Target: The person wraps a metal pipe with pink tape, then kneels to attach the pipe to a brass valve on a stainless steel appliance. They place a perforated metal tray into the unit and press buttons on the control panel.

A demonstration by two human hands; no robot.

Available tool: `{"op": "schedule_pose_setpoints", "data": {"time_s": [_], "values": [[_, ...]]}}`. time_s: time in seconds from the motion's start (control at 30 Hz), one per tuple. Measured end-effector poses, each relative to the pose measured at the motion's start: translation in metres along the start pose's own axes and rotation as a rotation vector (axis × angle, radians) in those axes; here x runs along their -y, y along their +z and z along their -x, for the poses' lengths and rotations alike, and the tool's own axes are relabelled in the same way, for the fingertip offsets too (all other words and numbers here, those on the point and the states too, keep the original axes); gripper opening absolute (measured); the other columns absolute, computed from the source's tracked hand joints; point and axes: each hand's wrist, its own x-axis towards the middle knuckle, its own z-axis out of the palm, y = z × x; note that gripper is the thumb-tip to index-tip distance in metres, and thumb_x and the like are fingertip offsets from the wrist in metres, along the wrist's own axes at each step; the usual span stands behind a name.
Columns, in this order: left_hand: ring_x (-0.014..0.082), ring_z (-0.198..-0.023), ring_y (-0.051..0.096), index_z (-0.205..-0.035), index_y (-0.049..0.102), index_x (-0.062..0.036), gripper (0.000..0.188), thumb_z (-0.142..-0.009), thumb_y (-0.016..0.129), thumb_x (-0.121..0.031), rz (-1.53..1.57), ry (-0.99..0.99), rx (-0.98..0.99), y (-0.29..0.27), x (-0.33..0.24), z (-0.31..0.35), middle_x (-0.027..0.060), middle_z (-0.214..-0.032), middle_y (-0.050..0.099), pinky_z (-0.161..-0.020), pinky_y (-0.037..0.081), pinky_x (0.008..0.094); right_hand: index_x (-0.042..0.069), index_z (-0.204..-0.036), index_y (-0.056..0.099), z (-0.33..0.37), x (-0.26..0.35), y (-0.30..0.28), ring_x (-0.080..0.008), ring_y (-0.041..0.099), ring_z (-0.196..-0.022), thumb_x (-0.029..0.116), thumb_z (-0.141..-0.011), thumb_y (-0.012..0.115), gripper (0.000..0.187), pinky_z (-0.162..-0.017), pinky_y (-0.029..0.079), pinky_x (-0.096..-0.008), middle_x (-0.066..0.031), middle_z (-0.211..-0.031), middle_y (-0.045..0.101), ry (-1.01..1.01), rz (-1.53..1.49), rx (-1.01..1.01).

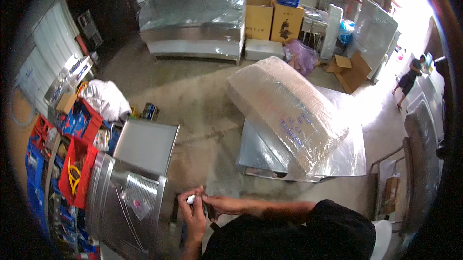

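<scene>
Low in the middle, my two hands meet in front of my dark shirt. My left hand [194, 215] is closed around a small white object [191, 199], too small to name. Reaching in from the right, my right hand [223, 205] has its fingertips pressed together against the left hand's fingers. Whatever it may be pinching is hidden. To the left of my hands lies a stainless steel panel [115, 212] with a clear plastic bag [141, 203] on it, and beyond that a shallow metal tray [145, 145].
A bubble-wrapped bundle [289, 115] rests on a metal table [354, 151]. Red bins [77, 171] and blue bins [34, 183] line the left side. Wrapped steel equipment [193, 19] and cardboard boxes [258, 21] stand at the back. Another person [411, 74] is far right.
</scene>
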Motion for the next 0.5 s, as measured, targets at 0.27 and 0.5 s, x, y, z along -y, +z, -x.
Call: {"op": "schedule_pose_setpoints", "data": {"time_s": [0.27, 0.5], "values": [[0.028, -0.125, 0.055, -0.137, 0.048, 0.0009, 0.042, -0.107, 0.041, -0.027, -0.206, 0.109, 0.161, -0.081, -0.021, 0.021, 0.0163, -0.134, 0.059, -0.109, 0.038, 0.0399, 0.007, -0.109, 0.061, 0.004, 0.025, 0.059, -0.0164, 0.054, -0.071, 0.054, -0.104, 0.04, 0.051, -0.064, 0.044, -0.0306, -0.0041, -0.085, 0.059, 0.094, 0.112, -0.018], [0.0206, -0.103, 0.068, -0.122, 0.065, -0.0019, 0.03, -0.099, 0.062, -0.021, -0.19, -0.04, 0.047, -0.121, -0.038, 0.061, 0.0128, -0.115, 0.069, -0.087, 0.053, 0.0322, 0.007, -0.096, 0.062, -0.006, 0.017, 0.088, -0.0137, 0.055, -0.066, 0.059, -0.102, 0.043, 0.056, -0.053, 0.042, -0.0277, -0.0042, -0.08, 0.059, 0.204, 0.145, 0.017]]}}
